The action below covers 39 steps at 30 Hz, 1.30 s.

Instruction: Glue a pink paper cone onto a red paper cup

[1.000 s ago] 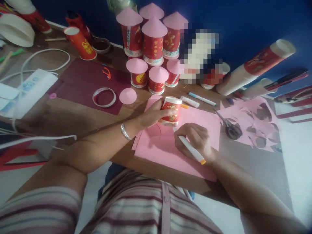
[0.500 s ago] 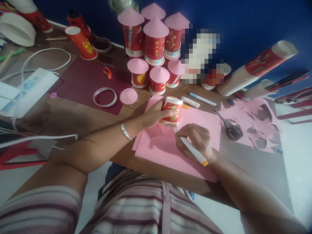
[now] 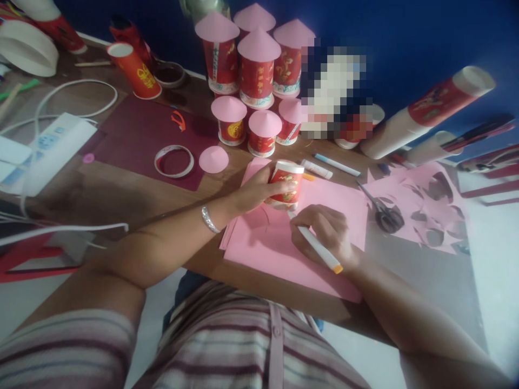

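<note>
My left hand [image 3: 259, 190] is wrapped round a red paper cup [image 3: 286, 175] with gold print and a white rim, holding it over the pink paper sheets [image 3: 259, 254]. In my right hand [image 3: 324, 229] is a white marker pen [image 3: 320, 248] with an orange end, its tip close under the cup's lower edge. Whether the tip touches the cup I cannot tell. An orange cap [image 3: 308, 177], a white glue stick [image 3: 317, 169] and a blue-and-white marker [image 3: 337, 165] lie just beyond the cup.
Several red cups with pink cone roofs [image 3: 259, 70] stand at the back. A loose pink cone [image 3: 213, 159] and a cut cup ring [image 3: 174, 161] lie to the left. Scissors [image 3: 387, 216] rest by pink paper scraps [image 3: 421, 205]. A white power strip [image 3: 48, 154] sits far left.
My right hand and the marker have shifted very slightly left and up. The cup and my left hand stay in place.
</note>
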Each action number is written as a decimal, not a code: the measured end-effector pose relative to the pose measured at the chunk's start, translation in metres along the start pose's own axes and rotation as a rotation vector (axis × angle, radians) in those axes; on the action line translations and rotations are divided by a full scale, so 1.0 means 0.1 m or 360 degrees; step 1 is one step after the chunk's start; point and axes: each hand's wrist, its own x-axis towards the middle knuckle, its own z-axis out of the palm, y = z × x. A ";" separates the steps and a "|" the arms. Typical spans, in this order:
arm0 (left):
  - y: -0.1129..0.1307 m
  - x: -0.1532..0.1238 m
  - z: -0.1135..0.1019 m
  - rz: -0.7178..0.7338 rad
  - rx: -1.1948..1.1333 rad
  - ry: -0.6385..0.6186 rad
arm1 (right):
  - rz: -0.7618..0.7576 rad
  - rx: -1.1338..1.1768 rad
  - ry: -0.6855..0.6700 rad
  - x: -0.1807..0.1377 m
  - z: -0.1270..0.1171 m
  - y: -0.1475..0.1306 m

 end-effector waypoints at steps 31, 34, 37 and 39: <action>-0.04 0.02 -0.04 0.0025 0.0063 -0.0025 | -0.0027 0.0028 -0.0055 0.04 -0.03 0.02; -0.04 0.02 -0.04 0.0012 0.0054 -0.0045 | 0.0001 0.0022 -0.0061 0.02 -0.02 0.01; -0.04 0.03 -0.03 0.0022 0.0067 -0.0028 | 0.0050 0.0054 -0.0061 0.02 -0.03 0.00; -0.04 0.03 -0.03 0.0037 0.0082 -0.0018 | 0.0083 0.0089 -0.0079 0.03 -0.03 0.00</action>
